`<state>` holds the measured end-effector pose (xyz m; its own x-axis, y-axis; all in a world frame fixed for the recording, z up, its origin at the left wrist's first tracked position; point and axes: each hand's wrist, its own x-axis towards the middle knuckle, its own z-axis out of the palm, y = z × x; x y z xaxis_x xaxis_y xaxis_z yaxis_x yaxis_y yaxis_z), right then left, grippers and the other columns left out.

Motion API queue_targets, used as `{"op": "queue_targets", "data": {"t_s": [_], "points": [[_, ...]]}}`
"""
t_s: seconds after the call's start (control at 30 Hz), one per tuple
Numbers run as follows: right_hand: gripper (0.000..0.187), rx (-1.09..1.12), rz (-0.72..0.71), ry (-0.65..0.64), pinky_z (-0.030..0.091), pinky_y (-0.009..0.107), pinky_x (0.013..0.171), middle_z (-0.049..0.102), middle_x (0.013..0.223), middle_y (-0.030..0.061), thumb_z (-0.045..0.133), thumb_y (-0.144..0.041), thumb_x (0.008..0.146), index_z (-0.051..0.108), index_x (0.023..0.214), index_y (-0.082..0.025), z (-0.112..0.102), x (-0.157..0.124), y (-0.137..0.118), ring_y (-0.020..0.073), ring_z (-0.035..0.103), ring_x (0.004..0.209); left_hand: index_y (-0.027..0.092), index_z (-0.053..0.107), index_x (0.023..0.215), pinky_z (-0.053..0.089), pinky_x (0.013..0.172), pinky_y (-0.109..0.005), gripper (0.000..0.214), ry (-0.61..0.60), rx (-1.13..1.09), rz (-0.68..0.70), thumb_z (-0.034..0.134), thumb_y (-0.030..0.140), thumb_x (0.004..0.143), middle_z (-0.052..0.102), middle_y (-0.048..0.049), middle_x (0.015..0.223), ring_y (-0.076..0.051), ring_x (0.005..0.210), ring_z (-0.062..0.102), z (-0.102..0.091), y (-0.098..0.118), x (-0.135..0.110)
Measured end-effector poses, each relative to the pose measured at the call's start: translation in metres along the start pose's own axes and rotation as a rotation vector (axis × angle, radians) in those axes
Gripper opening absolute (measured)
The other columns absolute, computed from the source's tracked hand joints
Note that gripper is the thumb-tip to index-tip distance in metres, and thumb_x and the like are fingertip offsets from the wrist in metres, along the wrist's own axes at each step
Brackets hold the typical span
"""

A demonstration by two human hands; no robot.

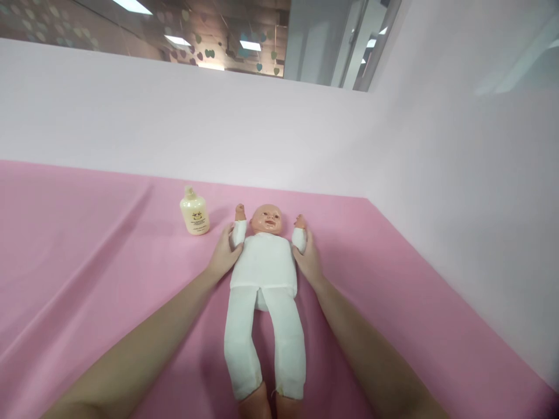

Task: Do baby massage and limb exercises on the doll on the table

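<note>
A baby doll with a white cloth body lies on its back on the pink sheet, head away from me and legs toward me. Both its arms are bent upward beside the head. My left hand grips the doll's arm on the left, thumb against the upper arm near the body. On the other side, my right hand is closed round the doll's other arm in the same way. A cream-coloured bottle with a dark printed label stands upright to the left of the doll's head.
A white wall runs behind the pink surface, and another white wall rises along the right side. Above the back wall, a window shows ceiling lights and heart-shaped decorations. Long creases cross the sheet at the left.
</note>
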<state>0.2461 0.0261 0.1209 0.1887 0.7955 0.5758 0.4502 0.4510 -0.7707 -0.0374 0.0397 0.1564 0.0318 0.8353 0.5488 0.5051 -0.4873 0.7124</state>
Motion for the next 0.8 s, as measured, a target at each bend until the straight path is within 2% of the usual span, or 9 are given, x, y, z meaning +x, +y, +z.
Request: {"op": "queue_targets", "data": {"t_s": [0.13,0.23,0.33,0.4,0.47,0.53,0.63,0.8], "points": [[0.083,0.058,-0.074,0.032,0.047,0.051,0.114,0.055,0.149,0.0144,0.063,-0.035,0.089,0.024,0.161,-0.022,0.002,-0.003,-0.007,0.0294,0.054,0.138,0.024,0.027,0.157,0.049,0.108,-0.046,0.083,0.024,-0.078,0.04,0.069,0.038,0.086,0.055,-0.0145,0.143,-0.028,0.131,0.057,0.001,0.003,-0.003],[0.077,0.078,-0.163,0.036,0.049,0.048,0.113,0.058,0.145,0.0144,0.065,-0.036,0.087,0.034,0.156,-0.021,0.002,-0.005,-0.011,0.0282,0.058,0.134,0.023,0.043,0.146,0.05,0.105,-0.044,0.075,0.026,-0.065,0.13,0.075,0.04,0.08,0.063,-0.0109,0.129,-0.027,0.12,0.063,0.0,0.005,-0.006],[0.058,0.073,-0.212,0.008,0.054,0.045,0.107,0.068,0.131,0.0108,0.067,-0.038,0.085,0.055,0.139,-0.023,0.001,-0.008,-0.016,0.0271,0.065,0.121,0.023,0.062,0.12,0.05,0.103,-0.044,0.05,-0.046,-0.005,0.267,0.077,0.042,0.077,0.07,-0.0072,0.11,-0.026,0.107,0.067,-0.003,0.009,-0.008],[0.039,0.053,-0.238,-0.05,0.056,0.043,0.1,0.074,0.113,0.0078,0.067,-0.04,0.084,0.066,0.12,-0.025,-0.001,-0.01,-0.021,0.0261,0.07,0.106,0.023,0.066,0.106,0.051,0.101,-0.044,0.038,-0.125,0.04,0.336,0.076,0.044,0.077,0.072,-0.0062,0.102,-0.026,0.102,0.068,-0.005,0.013,-0.009],[0.024,0.017,-0.274,-0.121,0.057,0.043,0.095,0.074,0.098,0.0062,0.067,-0.041,0.083,0.07,0.101,-0.025,-0.003,-0.012,-0.027,0.0257,0.07,0.096,0.024,0.067,0.101,0.051,0.101,-0.044,0.034,-0.188,0.082,0.351,0.075,0.047,0.077,0.073,-0.007,0.102,-0.026,0.101,0.067,-0.007,0.016,-0.009],[0.019,-0.023,-0.311,-0.168,0.056,0.043,0.094,0.073,0.091,0.0061,0.066,-0.042,0.082,0.07,0.092,-0.026,-0.004,-0.013,-0.032,0.026,0.069,0.092,0.025,0.067,0.1,0.05,0.103,-0.044,0.034,-0.224,0.117,0.323,0.074,0.049,0.077,0.074,-0.0083,0.105,-0.027,0.104,0.067,-0.008,0.02,-0.009],[0.019,-0.06,-0.339,-0.198,0.055,0.044,0.093,0.072,0.09,0.0064,0.064,-0.043,0.082,0.07,0.089,-0.027,-0.005,-0.013,-0.038,0.0263,0.067,0.09,0.025,0.068,0.1,0.049,0.105,-0.045,0.035,-0.247,0.143,0.291,0.071,0.051,0.078,0.074,-0.0093,0.108,-0.028,0.107,0.066,-0.009,0.024,-0.009],[0.018,-0.072,-0.343,-0.205,0.055,0.043,0.091,0.071,0.088,0.0065,0.062,-0.042,0.083,0.07,0.089,-0.026,-0.005,-0.012,-0.037,0.026,0.066,0.088,0.024,0.068,0.1,0.05,0.103,-0.044,0.032,-0.224,0.123,0.32,0.07,0.048,0.079,0.074,-0.0087,0.105,-0.027,0.104,0.067,-0.008,0.025,-0.01]]}}
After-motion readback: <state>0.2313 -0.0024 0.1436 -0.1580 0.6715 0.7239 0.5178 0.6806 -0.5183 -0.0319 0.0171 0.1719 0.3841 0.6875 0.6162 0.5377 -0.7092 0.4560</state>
